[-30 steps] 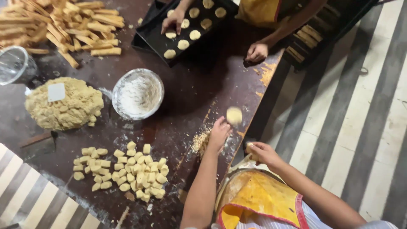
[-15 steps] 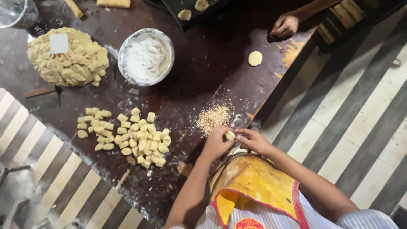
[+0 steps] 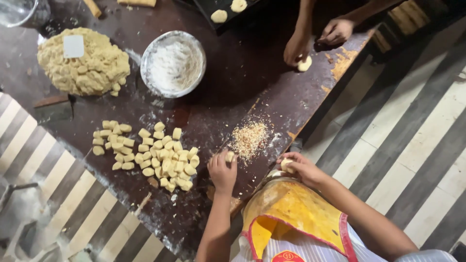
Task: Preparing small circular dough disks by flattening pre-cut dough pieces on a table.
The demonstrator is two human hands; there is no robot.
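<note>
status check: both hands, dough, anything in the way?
Left hand pinching a dough piece at the crumb pile. Right hand holding another piece off the table edge. Cut pieces just left; nothing blocking.

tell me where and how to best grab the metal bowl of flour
Probably by the rim of the bowl, on the near edge facing the pile of cut dough pieces. The bowl is round and wide, open on top and full of flour, so a pinch over the thin rim suits it. Coming from the far left would crowd the big dough mound.
</note>
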